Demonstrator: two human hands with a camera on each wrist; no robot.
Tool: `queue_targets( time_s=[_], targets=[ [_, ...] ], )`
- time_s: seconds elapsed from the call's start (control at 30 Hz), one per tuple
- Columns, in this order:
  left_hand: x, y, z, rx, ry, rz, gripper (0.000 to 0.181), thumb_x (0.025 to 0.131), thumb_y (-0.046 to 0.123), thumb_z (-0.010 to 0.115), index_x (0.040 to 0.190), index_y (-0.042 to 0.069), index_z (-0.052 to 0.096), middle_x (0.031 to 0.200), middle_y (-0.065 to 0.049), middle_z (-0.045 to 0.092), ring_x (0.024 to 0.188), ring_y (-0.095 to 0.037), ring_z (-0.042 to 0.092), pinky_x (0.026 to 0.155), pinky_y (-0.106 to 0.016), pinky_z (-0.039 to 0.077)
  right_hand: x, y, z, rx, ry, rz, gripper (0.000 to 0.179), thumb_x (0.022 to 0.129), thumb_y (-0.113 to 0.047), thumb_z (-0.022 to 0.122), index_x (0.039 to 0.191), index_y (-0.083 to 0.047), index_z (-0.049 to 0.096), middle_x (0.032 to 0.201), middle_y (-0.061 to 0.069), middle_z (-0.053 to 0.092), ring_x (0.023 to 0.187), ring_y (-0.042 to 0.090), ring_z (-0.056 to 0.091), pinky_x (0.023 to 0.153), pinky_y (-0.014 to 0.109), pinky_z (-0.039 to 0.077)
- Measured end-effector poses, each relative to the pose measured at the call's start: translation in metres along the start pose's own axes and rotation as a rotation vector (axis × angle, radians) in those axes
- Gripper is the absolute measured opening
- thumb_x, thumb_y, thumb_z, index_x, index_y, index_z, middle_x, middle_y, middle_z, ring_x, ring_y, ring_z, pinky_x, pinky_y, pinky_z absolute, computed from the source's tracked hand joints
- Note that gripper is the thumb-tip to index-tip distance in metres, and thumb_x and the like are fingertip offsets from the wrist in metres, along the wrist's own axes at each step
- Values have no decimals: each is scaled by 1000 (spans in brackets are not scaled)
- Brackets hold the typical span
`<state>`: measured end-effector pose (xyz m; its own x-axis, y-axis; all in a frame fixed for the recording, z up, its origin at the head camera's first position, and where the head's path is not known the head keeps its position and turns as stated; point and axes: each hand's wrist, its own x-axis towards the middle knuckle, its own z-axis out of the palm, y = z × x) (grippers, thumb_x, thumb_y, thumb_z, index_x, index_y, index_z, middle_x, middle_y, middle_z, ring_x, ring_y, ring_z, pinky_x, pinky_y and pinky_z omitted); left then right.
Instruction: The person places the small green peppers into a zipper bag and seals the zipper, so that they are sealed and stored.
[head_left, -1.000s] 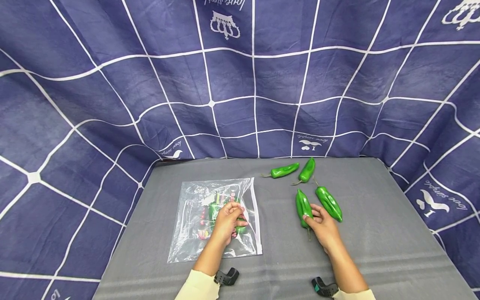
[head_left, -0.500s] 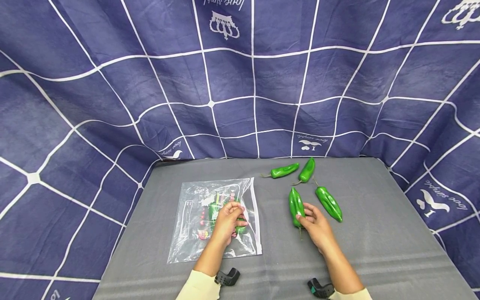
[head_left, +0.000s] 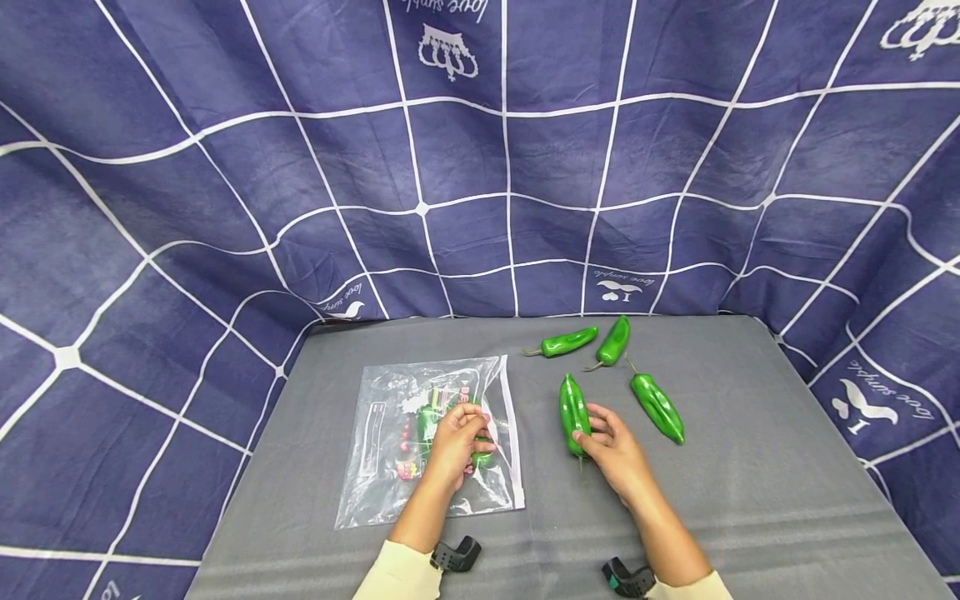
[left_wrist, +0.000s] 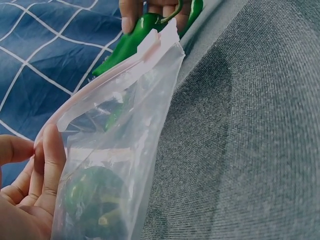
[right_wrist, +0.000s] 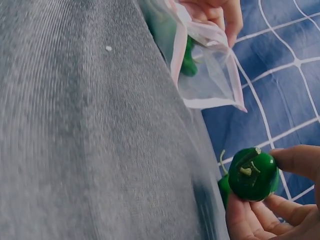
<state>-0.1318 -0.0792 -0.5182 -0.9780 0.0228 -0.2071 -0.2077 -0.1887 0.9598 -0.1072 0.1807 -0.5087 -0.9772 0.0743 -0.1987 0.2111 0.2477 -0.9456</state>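
A clear zip bag (head_left: 360,492) with printed fruit lies on the grey table, its mouth facing right. My left hand (head_left: 452,446) pinches the upper edge of that mouth; in the left wrist view the edge sits between thumb and fingers. Inside the bag is green pepper (left_wrist: 95,197), partly hidden by the film and the hand. My right hand (head_left: 617,454) holds another green pepper (head_left: 573,408) near its stem end, tip pointing away, to the right of the bag. From the right wrist, this pepper (right_wrist: 252,182) shows stem first, and the bag's mouth (right_wrist: 212,80) gapes.
Two green peppers, one lying left (head_left: 568,342) and one beside it (head_left: 614,340), are near the table's back edge. A third loose pepper (head_left: 657,407) lies right of my right hand. A blue checked curtain (head_left: 465,233) hangs behind the grey table (head_left: 750,400).
My right hand has carried its pepper leftward, away from the loose pepper on the right and closer to the bag. The left hand and the bag have stayed in place.
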Motion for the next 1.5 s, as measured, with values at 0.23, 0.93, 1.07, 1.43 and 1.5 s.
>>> queue_targets(
  time_s=[0.23,0.93,1.07,1.43,1.5],
  targets=[
    [1,-1,2,-2,5,9,12,91,2,57,104,1,56,90,-1,63,69,-12,63,58,-23,61,1,-2,8,32,-8,-18,64,92,-16,72,149,-12,44,135,20,60,97,8,67,78,17,54],
    [0,0,5,9,8,-4,12,91,5,60,102,3,56,80,3,61,60,-11,64,52,-21,57,10,-17,33,112,-74,-83,72,89,-7,72,153,-7,38,133,22,54,91,7,66,75,19,55],
    [0,0,6,4,9,-3,12,92,5,60,103,1,56,80,2,61,63,-11,64,54,-22,59,10,-19,36,116,-78,-80,73,89,-8,73,153,-8,39,134,22,54,94,12,66,75,18,54],
    [1,1,8,-3,18,0,12,92,5,62,103,0,58,80,0,60,68,-11,64,59,-23,61,15,-18,47,155,-91,-82,74,89,-7,73,154,-6,36,135,23,53,99,16,66,75,19,54],
    [1,1,8,2,18,-2,13,92,6,62,103,0,58,80,-1,60,67,-12,64,59,-24,61,14,-19,48,159,-92,-84,74,89,-8,73,153,-7,36,134,23,53,99,17,66,75,19,55]
  ],
)
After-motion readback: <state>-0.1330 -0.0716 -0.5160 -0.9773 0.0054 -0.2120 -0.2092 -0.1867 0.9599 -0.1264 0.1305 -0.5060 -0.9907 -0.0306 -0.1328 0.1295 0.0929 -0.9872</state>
